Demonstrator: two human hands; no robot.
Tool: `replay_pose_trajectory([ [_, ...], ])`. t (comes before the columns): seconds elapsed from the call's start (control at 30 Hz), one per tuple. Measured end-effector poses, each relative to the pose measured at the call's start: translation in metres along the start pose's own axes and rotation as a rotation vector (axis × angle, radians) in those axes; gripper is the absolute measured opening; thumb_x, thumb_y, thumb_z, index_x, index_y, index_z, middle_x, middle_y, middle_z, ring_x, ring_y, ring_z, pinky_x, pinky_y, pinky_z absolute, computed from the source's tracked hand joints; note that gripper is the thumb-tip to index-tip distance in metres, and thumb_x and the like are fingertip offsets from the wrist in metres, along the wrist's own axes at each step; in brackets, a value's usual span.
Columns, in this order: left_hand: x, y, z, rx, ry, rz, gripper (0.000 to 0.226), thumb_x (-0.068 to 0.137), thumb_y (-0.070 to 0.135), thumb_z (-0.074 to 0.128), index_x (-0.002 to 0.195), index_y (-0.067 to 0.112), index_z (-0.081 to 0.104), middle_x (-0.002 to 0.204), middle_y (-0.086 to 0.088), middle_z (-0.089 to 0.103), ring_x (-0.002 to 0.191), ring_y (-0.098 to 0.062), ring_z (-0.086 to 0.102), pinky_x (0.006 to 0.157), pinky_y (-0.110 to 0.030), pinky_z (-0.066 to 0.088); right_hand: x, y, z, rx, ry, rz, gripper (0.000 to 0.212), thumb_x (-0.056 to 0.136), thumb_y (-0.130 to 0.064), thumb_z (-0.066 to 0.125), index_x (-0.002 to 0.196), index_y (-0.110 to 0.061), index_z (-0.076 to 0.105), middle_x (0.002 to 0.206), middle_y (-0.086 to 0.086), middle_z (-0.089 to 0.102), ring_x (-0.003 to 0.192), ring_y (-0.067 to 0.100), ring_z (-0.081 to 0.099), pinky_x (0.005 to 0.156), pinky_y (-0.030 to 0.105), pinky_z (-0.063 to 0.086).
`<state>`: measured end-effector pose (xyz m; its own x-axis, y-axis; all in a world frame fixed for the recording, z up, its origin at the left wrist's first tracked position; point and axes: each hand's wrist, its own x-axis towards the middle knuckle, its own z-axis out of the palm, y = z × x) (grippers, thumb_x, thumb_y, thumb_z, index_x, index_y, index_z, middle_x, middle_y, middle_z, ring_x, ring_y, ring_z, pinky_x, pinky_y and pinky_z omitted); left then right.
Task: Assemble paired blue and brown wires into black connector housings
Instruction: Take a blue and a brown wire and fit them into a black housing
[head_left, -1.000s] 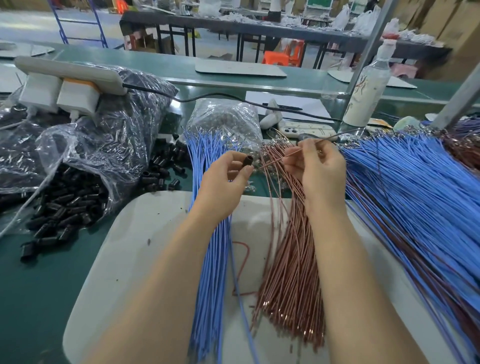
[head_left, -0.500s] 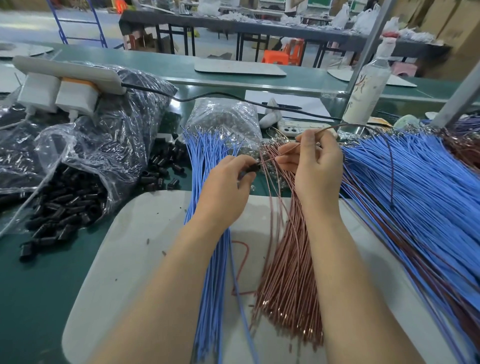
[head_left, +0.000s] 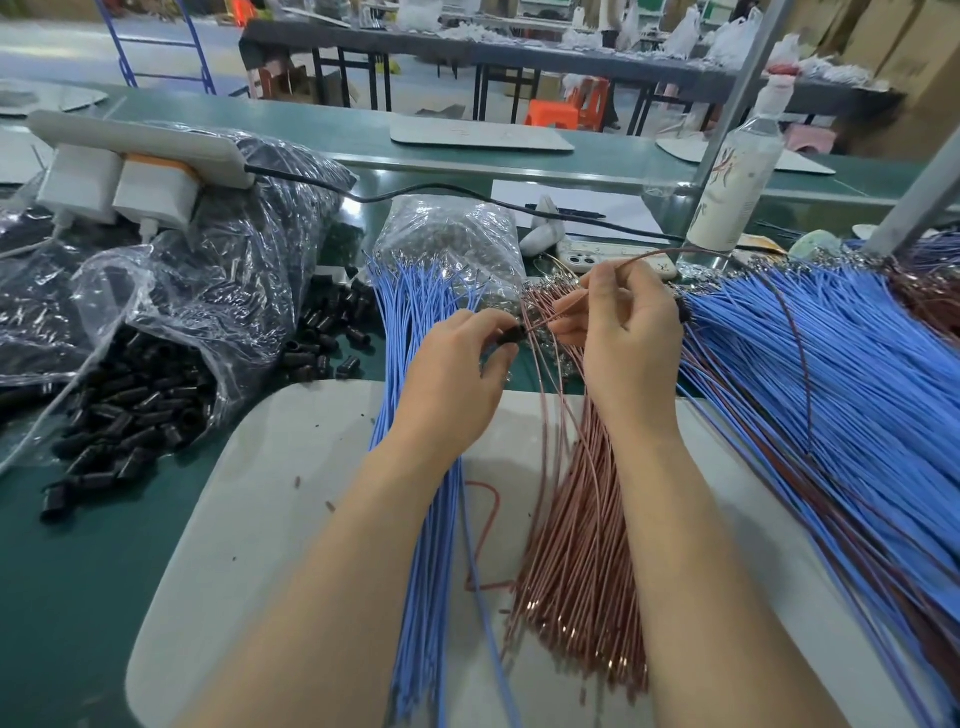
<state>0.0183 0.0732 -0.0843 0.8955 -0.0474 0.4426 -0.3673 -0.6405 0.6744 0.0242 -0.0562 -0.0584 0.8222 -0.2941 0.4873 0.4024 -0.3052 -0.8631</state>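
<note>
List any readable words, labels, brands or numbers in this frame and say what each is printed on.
No text can be read.
Tall white plastic bottle: red and dark markings on its side, too blurred to read.
White sheet of paper behind the clear bags: no legible writing.
White power strip and white plug adapters: no marking visible.
Light-coloured phone lying on the bench: no readable brand.

My left hand hides most of the black housing, so I cannot tell whether the wire tip is inside. The finished wire pile runs off the right edge. Both my forearms are cut off below.
</note>
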Motion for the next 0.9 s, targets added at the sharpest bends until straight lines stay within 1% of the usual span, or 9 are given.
replay_pose_trajectory([
  [0.13, 0.000, 0.000, -0.002, 0.018, 0.033, 0.024, 0.021, 0.092, 0.013, 0.058, 0.111, 0.013, 0.065, 0.101, -0.001, 0.062, 0.097, -0.018, 0.053, 0.086, -0.026, 0.041, 0.000, 0.000, 0.000, -0.108, -0.070, 0.005, 0.024, 0.099, -0.027, 0.047, 0.082, -0.016, 0.059, 0.072, -0.001, 0.069, 0.062, 0.011, 0.067, 0.070, 0.040, 0.058],
  [0.23, 0.000, 0.002, -0.003, 0.012, 0.044, 0.009, 0.020, 0.092, 0.014, 0.058, 0.111, 0.013, 0.065, 0.103, 0.000, 0.064, 0.099, -0.019, 0.053, 0.089, -0.030, 0.042, 0.002, -0.002, -0.004, 0.175, -0.036, 0.111, 0.022, 0.099, -0.022, 0.049, 0.083, -0.017, 0.061, 0.073, 0.001, 0.070, 0.064, 0.015, 0.069, 0.063, 0.028, 0.057],
  [0.3, -0.001, 0.003, -0.003, 0.002, 0.032, 0.004, 0.021, 0.092, 0.013, 0.058, 0.111, 0.012, 0.065, 0.103, -0.001, 0.064, 0.099, -0.019, 0.054, 0.090, -0.031, 0.043, 0.004, -0.003, -0.005, 0.241, -0.042, 0.151, 0.017, 0.098, -0.018, 0.051, 0.085, -0.016, 0.062, 0.074, 0.002, 0.070, 0.065, 0.014, 0.068, 0.062, 0.024, 0.055],
  [0.43, 0.000, 0.003, -0.003, 0.002, 0.030, -0.001, 0.021, 0.092, 0.013, 0.057, 0.112, 0.012, 0.064, 0.103, -0.002, 0.064, 0.099, -0.019, 0.054, 0.089, -0.031, 0.044, 0.002, 0.000, -0.001, 0.087, -0.161, 0.184, 0.010, 0.093, -0.009, 0.058, 0.088, -0.014, 0.064, 0.076, 0.003, 0.069, 0.068, 0.013, 0.068, 0.069, 0.029, 0.057],
  [0.53, 0.000, 0.003, -0.003, -0.003, 0.033, -0.004, 0.021, 0.092, 0.013, 0.057, 0.112, 0.012, 0.065, 0.103, -0.003, 0.064, 0.098, -0.019, 0.054, 0.089, -0.031, 0.044, 0.000, 0.001, 0.001, -0.105, -0.226, 0.133, 0.011, 0.091, -0.013, 0.061, 0.083, -0.020, 0.064, 0.080, 0.003, 0.070, 0.078, 0.019, 0.068, 0.080, 0.042, 0.056],
  [0.6, 0.000, 0.002, -0.003, -0.004, 0.037, -0.004, 0.021, 0.092, 0.013, 0.057, 0.111, 0.011, 0.065, 0.102, -0.003, 0.064, 0.097, -0.020, 0.054, 0.089, -0.033, 0.045, -0.002, 0.001, 0.001, -0.175, -0.238, 0.096, 0.008, 0.091, -0.015, 0.060, 0.085, -0.020, 0.064, 0.083, 0.003, 0.071, 0.084, 0.022, 0.068, 0.085, 0.045, 0.054],
  [0.73, -0.001, 0.001, -0.003, 0.008, 0.043, 0.000, 0.021, 0.092, 0.014, 0.057, 0.112, 0.012, 0.065, 0.103, -0.002, 0.064, 0.098, -0.020, 0.054, 0.089, -0.033, 0.044, -0.004, 0.000, 0.003, -0.372, -0.200, -0.032, 0.007, 0.092, -0.023, 0.060, 0.089, -0.019, 0.066, 0.084, -0.003, 0.068, 0.091, 0.021, 0.063, 0.089, 0.035, 0.048],
  [0.83, -0.001, 0.002, -0.003, 0.010, 0.044, 0.028, 0.020, 0.092, 0.014, 0.058, 0.110, 0.012, 0.066, 0.102, -0.003, 0.065, 0.097, -0.022, 0.055, 0.088, -0.035, 0.044, -0.005, 0.001, 0.004, -0.393, -0.264, -0.049, 0.007, 0.089, -0.021, 0.063, 0.089, -0.017, 0.069, 0.074, -0.011, 0.062, 0.079, 0.011, 0.062, 0.080, 0.026, 0.049],
  [0.9, -0.001, 0.001, -0.002, 0.018, 0.051, 0.033, 0.020, 0.092, 0.014, 0.058, 0.110, 0.013, 0.066, 0.102, -0.002, 0.065, 0.097, -0.023, 0.054, 0.088, -0.034, 0.043, -0.004, 0.003, 0.005, -0.339, -0.270, 0.001, 0.006, 0.089, -0.025, 0.063, 0.087, -0.022, 0.068, 0.073, -0.017, 0.062, 0.074, 0.002, 0.061, 0.077, 0.022, 0.050],
])
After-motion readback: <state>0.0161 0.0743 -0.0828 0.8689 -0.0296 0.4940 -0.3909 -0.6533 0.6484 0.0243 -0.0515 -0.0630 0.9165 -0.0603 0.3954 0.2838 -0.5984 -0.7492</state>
